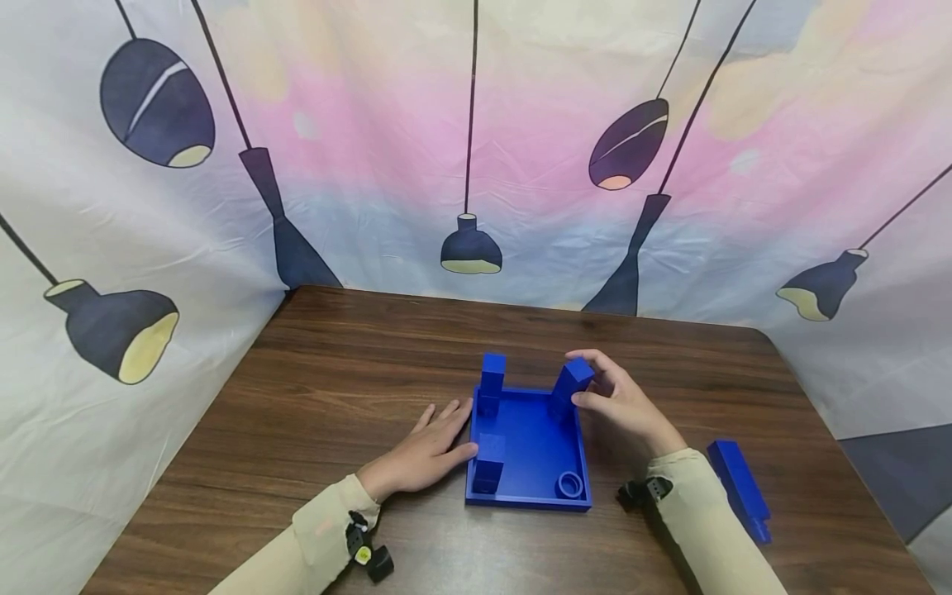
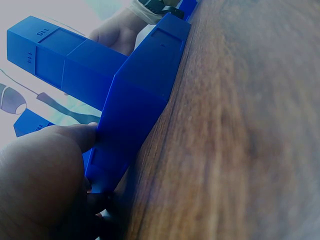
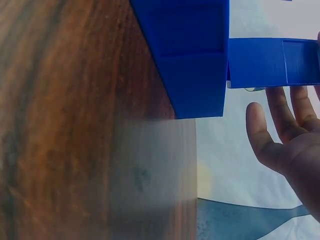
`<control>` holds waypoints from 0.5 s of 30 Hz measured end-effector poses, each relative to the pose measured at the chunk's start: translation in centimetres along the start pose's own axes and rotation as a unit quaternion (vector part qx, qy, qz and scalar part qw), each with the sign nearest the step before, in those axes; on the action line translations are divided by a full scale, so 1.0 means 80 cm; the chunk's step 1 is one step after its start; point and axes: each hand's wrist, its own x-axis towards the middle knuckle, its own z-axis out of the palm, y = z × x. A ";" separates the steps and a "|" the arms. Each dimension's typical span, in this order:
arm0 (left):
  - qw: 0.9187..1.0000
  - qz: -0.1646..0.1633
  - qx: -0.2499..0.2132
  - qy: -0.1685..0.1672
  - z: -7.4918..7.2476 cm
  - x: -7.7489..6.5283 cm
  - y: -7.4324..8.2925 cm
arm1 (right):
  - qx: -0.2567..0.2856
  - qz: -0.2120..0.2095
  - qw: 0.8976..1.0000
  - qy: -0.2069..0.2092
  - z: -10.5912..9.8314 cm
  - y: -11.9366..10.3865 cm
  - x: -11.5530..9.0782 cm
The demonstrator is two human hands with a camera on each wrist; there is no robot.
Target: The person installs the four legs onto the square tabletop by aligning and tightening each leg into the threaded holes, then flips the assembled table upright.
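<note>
Head view: I have the blue tray (image 1: 531,450) on the brown worktop (image 1: 335,397), between the 2 hands. Right hand (image 1: 625,413) is partly closed, thumb and fingertips gripping the upper part of the far-right post (image 1: 571,382). Post is at its tray corner and looks tilted to the right; I cannot tell if it is fully seated. Left hand (image 1: 424,450) lies spread and flat, gripping nothing, fingertips at the tray's left wall, thumb tip by the near-left post (image 1: 488,463). Far-left post (image 1: 492,380) stands in its corner. Round ring (image 1: 569,485) in the near-right corner. Loose long block (image 1: 738,487) lies beside the right sleeve (image 1: 714,521).

Left wrist view: I note the left thumb against the tray's edge. A post rises from the tray with small markings near its top; right hand partly visible behind.

Right wrist view: I see fingers beside the post, its top end cut off by the frame edge
</note>
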 end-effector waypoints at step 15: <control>1.000 0.000 -0.005 -0.001 -0.001 -0.001 0.002 | -0.001 0.008 1.000 -0.001 0.001 0.000 0.000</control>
